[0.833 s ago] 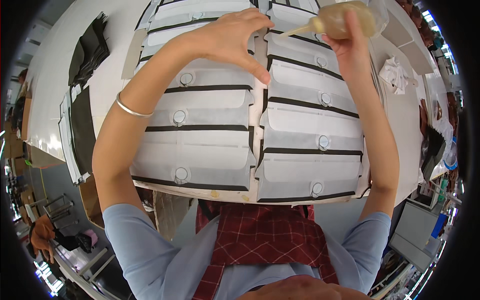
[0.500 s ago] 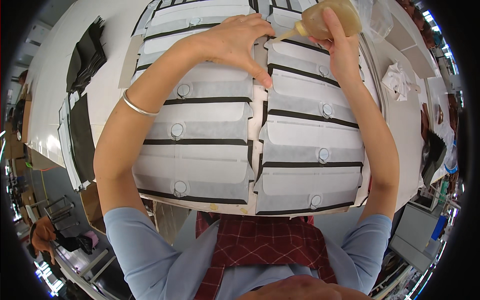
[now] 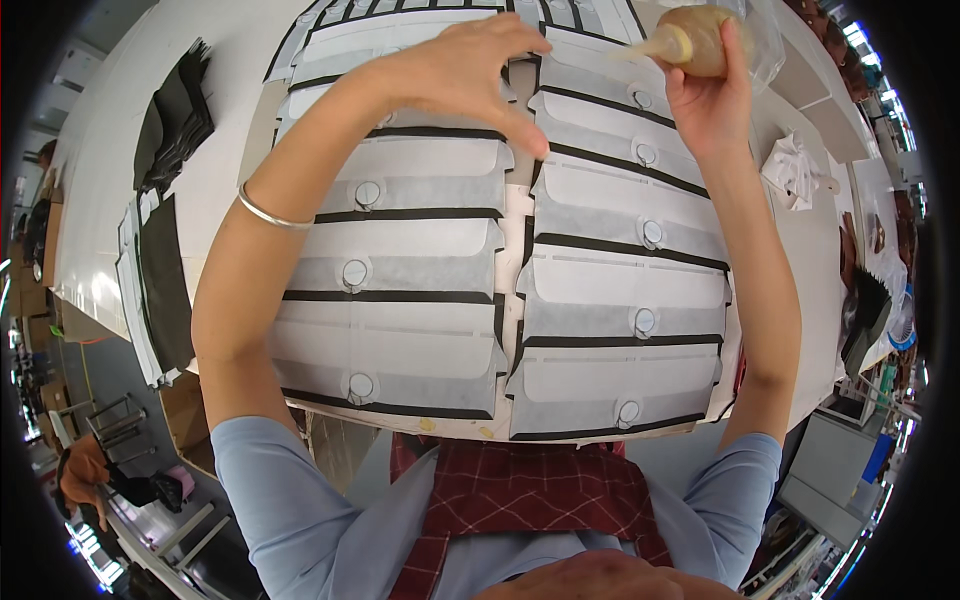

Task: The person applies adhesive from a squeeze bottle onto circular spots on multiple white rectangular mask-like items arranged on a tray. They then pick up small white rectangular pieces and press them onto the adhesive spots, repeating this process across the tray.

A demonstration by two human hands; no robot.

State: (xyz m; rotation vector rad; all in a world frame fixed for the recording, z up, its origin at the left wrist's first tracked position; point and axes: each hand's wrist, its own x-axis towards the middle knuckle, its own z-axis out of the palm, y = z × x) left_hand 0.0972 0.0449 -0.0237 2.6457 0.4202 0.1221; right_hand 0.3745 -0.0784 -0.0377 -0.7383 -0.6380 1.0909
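Gripping a bottle point(image 3: 700, 45), right hand point(image 3: 714, 105) points its nozzle point(image 3: 655, 46) leftward.
Left hand point(image 3: 460, 70) spreads wide over panels point(image 3: 425, 157), nearer the table's left edge point(image 3: 80, 230).

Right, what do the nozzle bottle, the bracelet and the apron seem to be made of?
Nozzle bottle: probably plastic, smooth and translucent, with a see-through yellowish body. Bracelet: likely polished metal, silvery with bright highlights. Apron: apparently matt woven cloth, its checks bending with the fabric; cotton or synthetic, I can't tell.
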